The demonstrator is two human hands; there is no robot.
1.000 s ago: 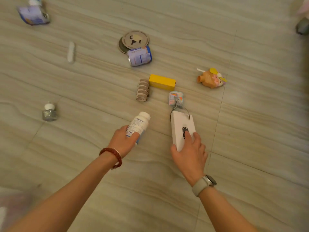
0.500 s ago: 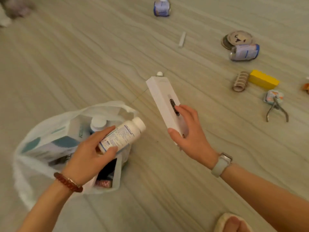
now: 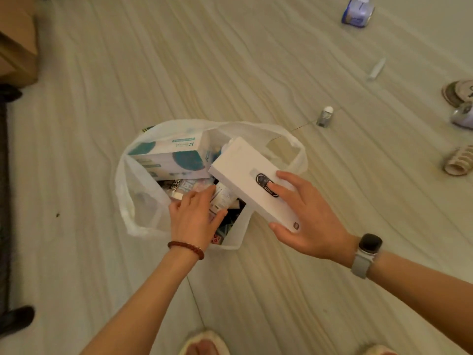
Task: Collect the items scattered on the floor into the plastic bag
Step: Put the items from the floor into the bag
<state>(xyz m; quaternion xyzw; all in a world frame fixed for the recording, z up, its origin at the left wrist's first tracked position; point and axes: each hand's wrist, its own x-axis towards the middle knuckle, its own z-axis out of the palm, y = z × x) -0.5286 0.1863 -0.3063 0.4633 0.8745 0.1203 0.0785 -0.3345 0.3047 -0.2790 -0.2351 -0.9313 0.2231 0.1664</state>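
A translucent white plastic bag (image 3: 133, 201) lies open on the floor, holding a teal-and-white carton (image 3: 169, 157) and several smaller packs. My left hand (image 3: 194, 216) reaches into the bag's mouth, its fingers and thumb around a white pill bottle (image 3: 223, 198) that rests among the contents. A flat white box (image 3: 245, 172) with a black oval picture is gripped at its near end by my right hand (image 3: 307, 221). The box is tilted, and its far end hangs over the bag's right side.
Loose on the floor to the right are a small glass bottle (image 3: 324, 117), a white tube (image 3: 376, 69), a blue-white can (image 3: 358, 11), round discs (image 3: 457, 94), a second can (image 3: 463, 117) and a ribbed roll (image 3: 459, 161). A cardboard box (image 3: 15, 39) stands far left.
My view swung left from the scattered items to the bag. The left hand carried the white bottle down into the bag, and the right hand brought the white box over the bag's opening.
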